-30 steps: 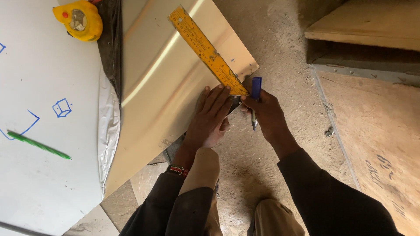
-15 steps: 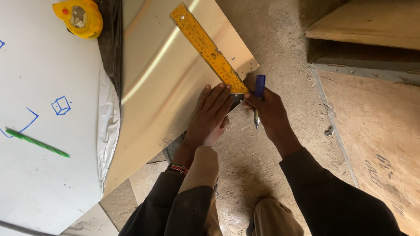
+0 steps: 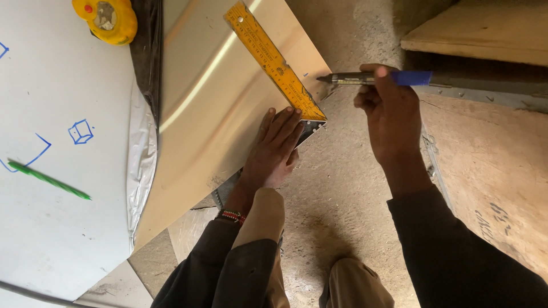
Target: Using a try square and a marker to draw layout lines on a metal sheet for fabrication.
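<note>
1. Plainly, the left hand [image 3: 275, 149] was laid flat, fingers spread, on the lower end of the yellow square [image 3: 275, 64], which was pressed against a shiny gold sheet [image 3: 217, 114].
2. The square was set slantwise across the sheet, its corner near the sheet's right edge, just beside the fingertips.
3. A marker [image 3: 374, 78] with a blue cap end was gripped in the right hand [image 3: 388, 111]; it was held level, its tip pointed left, near the sheet's edge but apart from it.
4. The sheet was rested half on a white board [image 3: 57, 228], half over bare floor [image 3: 348, 199], so it was judged only partly supported.
5. A slip of the square was judged likely if pressure from the flat hand was eased, since the sheet looked slick.
6. A bent or skewed line could have been caused by flex in the overhanging edge.
7. Smearing of fresh ink by the fingertips was also thought possible.
8. A yellow tape measure [image 3: 107, 20] and a green pen [image 3: 48, 179] were seen lying on the board, well apart from both hands.
</note>
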